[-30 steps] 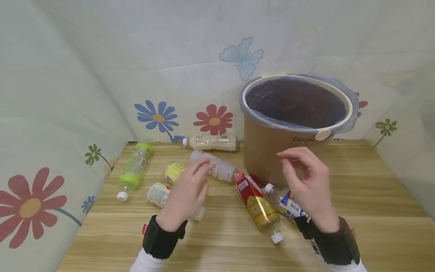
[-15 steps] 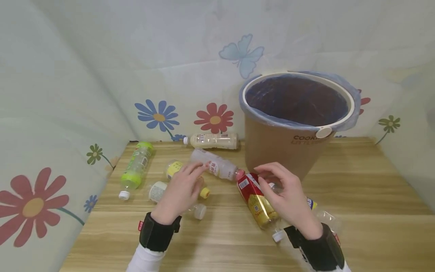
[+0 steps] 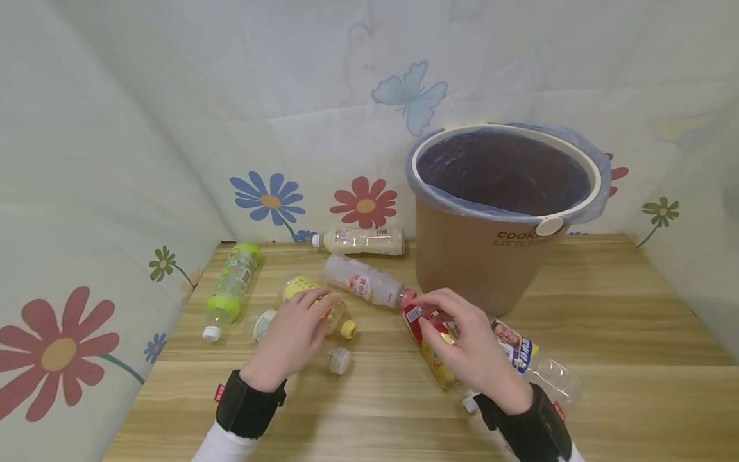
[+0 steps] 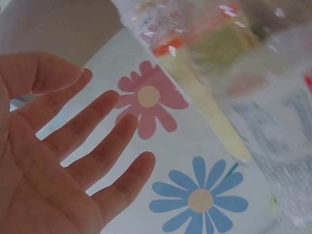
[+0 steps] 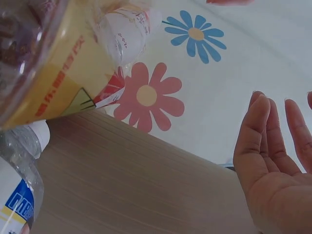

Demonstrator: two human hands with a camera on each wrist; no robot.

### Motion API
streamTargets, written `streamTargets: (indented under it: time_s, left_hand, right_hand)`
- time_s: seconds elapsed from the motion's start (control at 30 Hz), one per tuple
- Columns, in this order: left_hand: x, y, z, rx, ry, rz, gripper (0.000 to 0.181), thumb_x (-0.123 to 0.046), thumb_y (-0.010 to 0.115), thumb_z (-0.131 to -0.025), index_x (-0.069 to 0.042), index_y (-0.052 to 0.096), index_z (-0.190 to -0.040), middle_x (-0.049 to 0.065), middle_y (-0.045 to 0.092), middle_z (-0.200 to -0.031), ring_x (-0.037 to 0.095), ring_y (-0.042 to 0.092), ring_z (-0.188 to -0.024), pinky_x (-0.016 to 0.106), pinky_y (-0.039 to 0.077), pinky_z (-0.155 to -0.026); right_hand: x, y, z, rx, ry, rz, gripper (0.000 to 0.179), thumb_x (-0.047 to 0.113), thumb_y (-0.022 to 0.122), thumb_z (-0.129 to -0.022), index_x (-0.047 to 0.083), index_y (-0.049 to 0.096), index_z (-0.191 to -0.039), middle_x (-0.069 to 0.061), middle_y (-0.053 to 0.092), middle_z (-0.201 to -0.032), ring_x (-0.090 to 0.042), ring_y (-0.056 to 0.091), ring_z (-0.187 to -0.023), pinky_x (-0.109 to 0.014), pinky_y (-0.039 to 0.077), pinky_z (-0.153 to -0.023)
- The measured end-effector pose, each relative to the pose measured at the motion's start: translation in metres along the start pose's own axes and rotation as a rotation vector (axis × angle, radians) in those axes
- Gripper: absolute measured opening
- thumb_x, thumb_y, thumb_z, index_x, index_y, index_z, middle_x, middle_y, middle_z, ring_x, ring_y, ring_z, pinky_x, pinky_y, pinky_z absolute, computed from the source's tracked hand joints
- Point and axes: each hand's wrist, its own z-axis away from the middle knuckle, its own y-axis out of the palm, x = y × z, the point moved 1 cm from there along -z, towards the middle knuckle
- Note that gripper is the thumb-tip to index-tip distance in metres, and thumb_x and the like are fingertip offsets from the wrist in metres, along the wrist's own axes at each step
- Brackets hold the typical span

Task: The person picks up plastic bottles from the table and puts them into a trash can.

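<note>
My left hand [image 3: 291,340] hovers over two bottles lying at the left, its fingers extended and holding nothing in the left wrist view. Under it are a clear bottle with a yellow label and yellow cap [image 3: 348,329] and a white-labelled bottle [image 3: 262,325], both partly hidden. Above a red and gold drink bottle [image 3: 437,367] is my right hand [image 3: 476,346], fingers softly bent with nothing between them. That bottle also shows large in the right wrist view. A clear bottle with a blue and white label [image 3: 519,350] lies just right of this hand.
A brown bin [image 3: 456,256] lined with a blue bag stands at the back right. A pink-capped bottle [image 3: 369,282] lies left of it, with a cream-coloured bottle [image 3: 364,240] along the wall. A green-wrapped bottle [image 3: 231,282] lies far left on the wooden table [image 3: 369,423].
My right hand has moved left and down from in front of the bin to over the red and gold bottle. My left hand has shifted slightly left and down.
</note>
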Motion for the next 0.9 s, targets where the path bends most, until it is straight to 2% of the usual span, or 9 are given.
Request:
streamTargets:
  time_s: [0.2, 0.5, 0.73, 0.9]
  left_hand:
    - [0.019, -0.005, 0.016, 0.061, -0.036, -0.061, 0.041, -0.005, 0.061, -0.083, -0.008, 0.059, -0.124, 0.015, 0.057, -0.126, 0.033, 0.049, -0.118, 0.053, 0.046, -0.091]
    - [0.044, -0.01, 0.035, 0.138, -0.078, -0.114, 0.056, 0.004, 0.062, -0.068, -0.007, 0.059, -0.123, 0.013, 0.055, -0.126, 0.039, 0.045, -0.12, 0.06, 0.039, -0.094]
    - [0.051, -0.005, 0.042, 0.159, -0.076, -0.154, 0.059, 0.008, 0.063, -0.065, -0.008, 0.06, -0.122, 0.014, 0.056, -0.127, 0.041, 0.046, -0.12, 0.061, 0.034, -0.099]
    - [0.053, 0.002, 0.043, 0.217, -0.106, -0.158, 0.065, 0.003, 0.074, -0.063, -0.012, 0.059, -0.125, 0.011, 0.057, -0.126, 0.039, 0.044, -0.121, 0.061, 0.032, -0.101]
  right_hand:
    - [0.003, 0.007, 0.001, 0.015, -0.032, -0.023, 0.032, -0.003, 0.066, -0.082, 0.016, 0.064, -0.108, 0.005, 0.062, -0.103, -0.01, 0.059, -0.084, -0.033, 0.057, -0.07]
    - [0.007, 0.011, 0.001, 0.037, -0.039, -0.05, 0.032, -0.001, 0.065, -0.084, 0.018, 0.063, -0.11, 0.009, 0.06, -0.102, -0.008, 0.059, -0.084, -0.03, 0.056, -0.071]
    - [0.006, 0.012, 0.002, 0.055, -0.055, -0.05, 0.031, -0.001, 0.064, -0.085, 0.018, 0.063, -0.11, 0.009, 0.06, -0.1, -0.009, 0.06, -0.082, -0.031, 0.056, -0.069]
    - [0.006, 0.011, 0.003, 0.055, -0.045, -0.055, 0.031, -0.001, 0.064, -0.084, 0.018, 0.063, -0.109, 0.009, 0.06, -0.099, -0.009, 0.06, -0.082, -0.031, 0.056, -0.07]
